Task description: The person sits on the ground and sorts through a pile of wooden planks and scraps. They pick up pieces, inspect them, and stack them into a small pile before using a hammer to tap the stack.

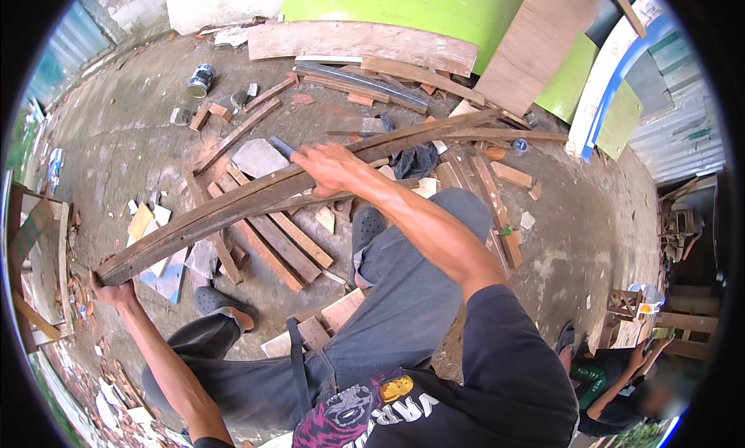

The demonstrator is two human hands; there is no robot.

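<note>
A long, weathered wooden beam [225, 211] slants across in front of me, from lower left to upper right. My left hand [115, 290] is closed around its near left end. Farther along, my right hand [330, 169] grips the beam near its middle, the thumb on the near side. A short blue-grey bar [281, 147] sticks out past the right hand's fingers; its kind and whether the fingers hold it are unclear. Beneath the beam, several loose wooden strips [283, 246] lie on the ground next to my sandalled feet.
Wood offcuts and a pale stone slab [260, 158] litter the concrete floor. A paint can [200, 80] stands at the back left. Boards and green panels [419, 10] line the far side. At lower right, another person [613, 378] sits holding a piece of wood.
</note>
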